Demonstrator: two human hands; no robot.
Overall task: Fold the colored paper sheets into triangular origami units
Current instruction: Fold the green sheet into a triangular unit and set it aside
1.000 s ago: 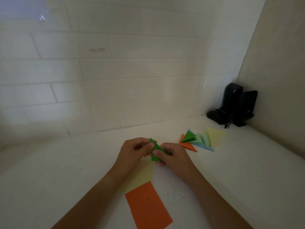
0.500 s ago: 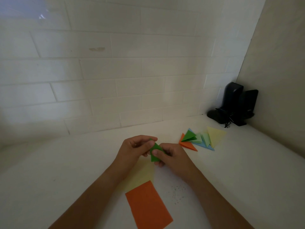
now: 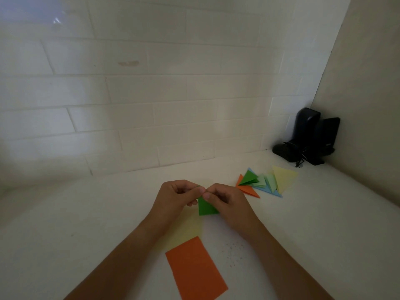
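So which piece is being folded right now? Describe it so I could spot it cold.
On the white counter, look to the middle, where the left hand and right hand meet. Pinched between them at its top is a dark green folded triangle. Unlike the finished triangles lying to the right, it is held, and it is not flat like the orange sheet.

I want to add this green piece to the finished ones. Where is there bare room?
Bare counter lies left of the left hand, and right of the orange sheet. Crowded: the folded triangles by the black speakers.
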